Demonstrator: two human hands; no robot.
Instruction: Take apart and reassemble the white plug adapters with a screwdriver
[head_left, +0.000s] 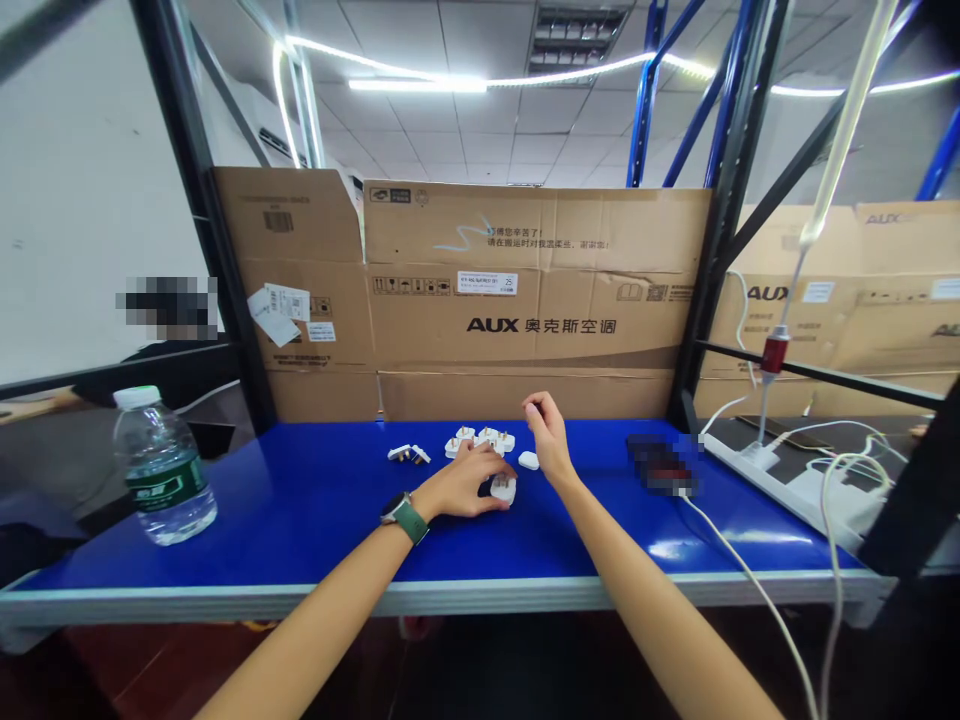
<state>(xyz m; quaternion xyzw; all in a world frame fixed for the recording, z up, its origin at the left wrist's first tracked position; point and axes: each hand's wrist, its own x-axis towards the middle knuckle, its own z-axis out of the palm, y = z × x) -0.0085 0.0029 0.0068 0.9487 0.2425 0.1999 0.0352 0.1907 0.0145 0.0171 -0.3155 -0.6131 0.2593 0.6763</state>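
Note:
My left hand (466, 482), with a green-strapped watch (406, 517) on its wrist, holds a white plug (503, 488) between thumb and fingers, low over the blue tabletop (337, 530). Its pins face up. Raised to the right is my right hand (546, 432), fingers curled together; whether anything is in them is hidden. Beneath and left of it lies a small white piece (529, 460). Several white plugs (487, 435) with pins up sit in a group just behind my left hand. Farther left, two more plugs (409, 454) lie on their sides.
A water bottle (165, 470) stands at the left. On the right are a blurred dark device (661, 464) with a white cable and a power strip (780, 490). Cardboard (525, 370) walls the back. A person (171, 308) is beyond the left frame.

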